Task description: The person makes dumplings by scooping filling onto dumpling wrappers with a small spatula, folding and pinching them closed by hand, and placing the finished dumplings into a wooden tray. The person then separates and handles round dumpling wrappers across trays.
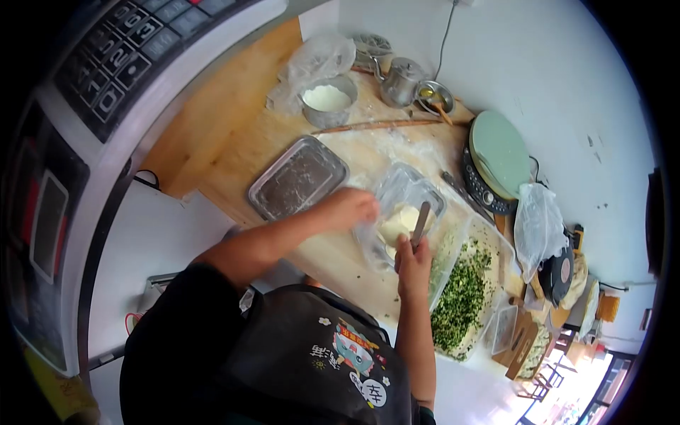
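My right hand (414,263) is closed around a narrow, flat metal spatula (422,221), its blade pointing up and away from me. Just beyond it, pale dough (401,224) lies in a metal tray (437,201) lined with a clear plastic sheet (370,239). Left of that tray, my left hand (354,208) is slightly blurred, with fingers curled together at the sheet's edge; they appear to pinch it. On my right, a clear plastic bin (511,244) holds chopped green filling (464,292).
A floury metal tray (297,180) sits left. Behind are a pot of flour (327,98), a kettle (402,81), an oil bowl (433,95) and a thin wooden rolling pin (379,126). A round griddle (499,156) stands by the wall. A scale (142,85) looms close at upper left.
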Demonstrator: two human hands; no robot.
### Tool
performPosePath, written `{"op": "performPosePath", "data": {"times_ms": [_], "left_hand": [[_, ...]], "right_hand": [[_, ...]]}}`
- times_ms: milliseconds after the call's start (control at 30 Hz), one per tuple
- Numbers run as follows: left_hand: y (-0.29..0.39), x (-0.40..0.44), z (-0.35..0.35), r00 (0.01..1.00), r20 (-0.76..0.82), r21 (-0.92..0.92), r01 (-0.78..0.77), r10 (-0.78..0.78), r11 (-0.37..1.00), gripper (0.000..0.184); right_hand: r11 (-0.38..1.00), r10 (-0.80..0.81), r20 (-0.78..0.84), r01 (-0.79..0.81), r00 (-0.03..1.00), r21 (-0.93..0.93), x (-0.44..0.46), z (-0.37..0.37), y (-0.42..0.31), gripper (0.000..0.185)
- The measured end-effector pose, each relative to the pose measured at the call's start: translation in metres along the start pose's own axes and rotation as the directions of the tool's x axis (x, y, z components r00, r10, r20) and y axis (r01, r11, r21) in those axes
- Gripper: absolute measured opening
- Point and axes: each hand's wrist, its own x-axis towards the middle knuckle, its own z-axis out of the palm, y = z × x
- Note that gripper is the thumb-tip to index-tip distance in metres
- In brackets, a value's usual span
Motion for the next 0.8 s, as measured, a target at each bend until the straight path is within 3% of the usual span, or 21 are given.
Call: {"op": "performPosePath", "data": {"times_ms": [33, 67, 100, 167, 200, 233, 267, 300, 333, 433, 533, 567, 633, 700, 767, 800], "left_hand": [[-0.013, 0.016, -0.019, 0.978, -0.120, 0.263, -0.134, 0.171, 0.955, 0.019], [-0.019, 0.033, -0.042, 0.929, -0.288, 0.352, -0.123, 0.232, 0.928, 0.019], [-0.024, 0.053, -0.068, 0.848, -0.437, 0.432, -0.095, 0.300, 0.897, 0.020], [-0.043, 0.096, -0.127, 0.772, -0.462, 0.648, -0.041, 0.436, 0.760, 0.021], [-0.065, 0.123, -0.149, 0.755, -0.507, 0.674, 0.045, 0.417, 0.737, 0.017], [-0.074, 0.132, -0.166, 0.809, -0.493, 0.682, 0.131, 0.320, 0.720, 0.022], [-0.087, 0.151, -0.189, 0.914, -0.387, 0.760, 0.243, 0.119, 0.603, 0.027], [-0.102, 0.169, -0.204, 0.955, -0.295, 0.812, 0.244, 0.012, 0.530, 0.031], [-0.104, 0.178, -0.209, 0.966, -0.257, 0.827, 0.212, 0.014, 0.520, 0.034], [-0.127, 0.215, -0.218, 0.994, -0.090, 0.924, 0.108, -0.064, 0.367, 0.039], [-0.115, 0.229, -0.220, 0.948, 0.088, 0.911, 0.047, -0.305, 0.410, 0.030], [-0.100, 0.224, -0.215, 0.948, 0.091, 0.905, 0.049, -0.305, 0.423, 0.024], [-0.159, 0.250, -0.227, 0.983, 0.028, 0.945, 0.032, -0.179, 0.327, 0.025], [-0.162, 0.249, -0.230, 0.994, -0.062, 0.948, 0.087, -0.089, 0.307, 0.025], [-0.144, 0.245, -0.233, 0.981, -0.190, 0.909, 0.195, -0.049, 0.368, 0.025], [-0.121, 0.231, -0.228, 0.972, -0.228, 0.736, 0.215, -0.064, 0.642, 0.025]], "right_hand": [[0.999, 0.023, -0.003, -0.023, 1.000, -0.038, 0.005, 0.003, 0.017, 0.011], [0.971, 0.059, -0.029, -0.064, 0.998, -0.230, 0.011, -0.003, 0.038, 0.014], [0.930, -0.014, -0.051, -0.006, 0.999, -0.368, 0.020, -0.013, 0.074, 0.017], [0.813, -0.082, -0.081, 0.020, 0.993, -0.582, 0.022, -0.025, 0.094, 0.022], [0.755, -0.076, -0.099, -0.008, 0.992, -0.656, 0.017, -0.028, 0.088, 0.024], [0.688, -0.063, -0.125, -0.047, 0.990, -0.724, 0.008, -0.031, 0.083, 0.027], [0.668, -0.069, -0.158, -0.072, 0.985, -0.741, 0.002, -0.035, 0.081, 0.027], [0.643, -0.075, -0.198, -0.105, 0.977, -0.759, -0.002, -0.041, 0.078, 0.026], [0.616, -0.080, -0.236, -0.138, 0.969, -0.776, -0.008, -0.046, 0.074, 0.026], [0.743, -0.104, -0.233, -0.080, 0.967, -0.665, -0.018, -0.037, 0.054, 0.026], [0.812, -0.072, -0.161, -0.036, 0.984, -0.582, -0.019, -0.022, 0.037, 0.026], [0.816, -0.054, -0.133, -0.033, 0.990, -0.577, -0.018, -0.017, 0.036, 0.026], [0.814, 0.016, -0.105, -0.073, 0.994, -0.576, -0.015, -0.013, 0.037, 0.026], [0.769, 0.008, -0.137, -0.093, 0.991, -0.633, -0.011, -0.019, 0.052, 0.026], [0.655, 0.029, -0.194, -0.165, 0.981, -0.737, -0.014, -0.026, 0.058, 0.025], [0.610, 0.030, -0.232, -0.202, 0.972, -0.766, -0.016, -0.033, 0.067, 0.025]]}}
